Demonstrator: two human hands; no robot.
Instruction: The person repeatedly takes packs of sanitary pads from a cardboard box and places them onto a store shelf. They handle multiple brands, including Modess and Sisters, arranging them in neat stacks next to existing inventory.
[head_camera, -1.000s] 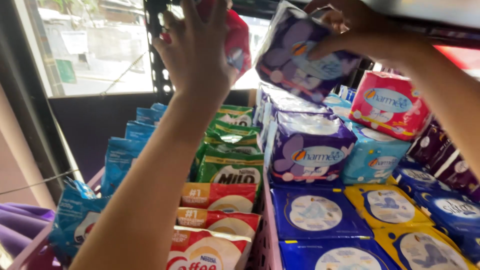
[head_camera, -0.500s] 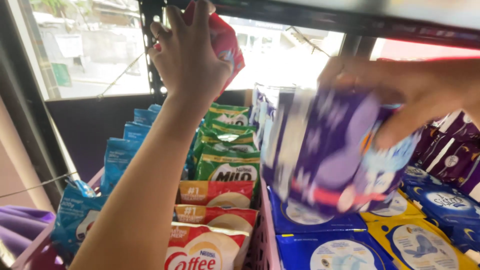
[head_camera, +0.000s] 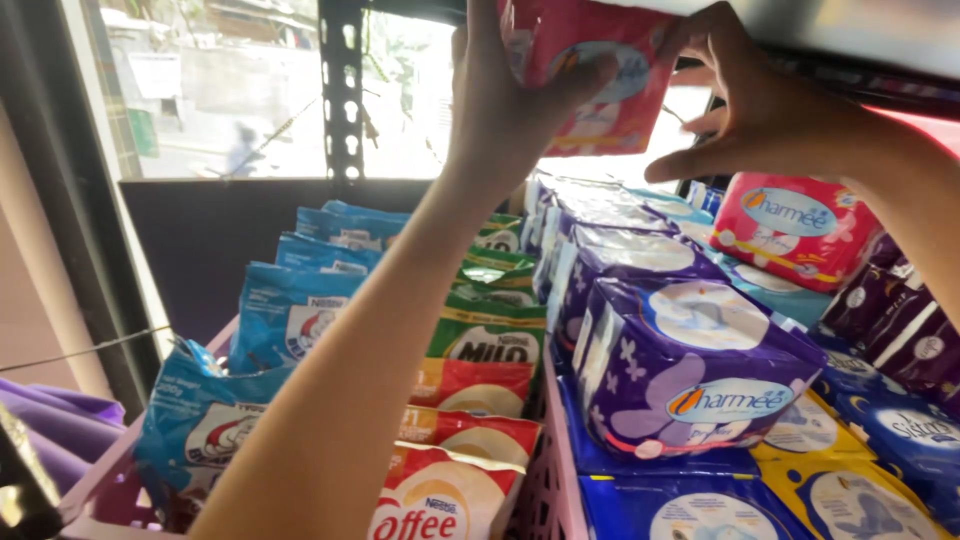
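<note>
Two hands are raised to one red soft-plastic pack (head_camera: 590, 75) at the top of the view, just under a dark upper shelf edge (head_camera: 860, 60). The left hand (head_camera: 510, 95) is wrapped around the pack's left end, thumb laid across its front; the right hand (head_camera: 765, 110) is pressed against its right edge with fingers spread. The pack is thus clasped between both hands, above the stacked goods and apart from them. Its film is glossy and creased, its form a soft rectangle.

Below, a purple wrapped pack (head_camera: 700, 365) with flower print is seen, boxy and shiny, at the front of a row of like packs. A second red pack (head_camera: 795, 230) lies to its right. Blue and yellow flat packs (head_camera: 820, 480) are laid beneath. Green drink sachets (head_camera: 490, 335), red-and-cream coffee sachets (head_camera: 450, 480) and blue crinkled pouches (head_camera: 290, 310) are stood in a pink lattice crate (head_camera: 545, 490).
</note>
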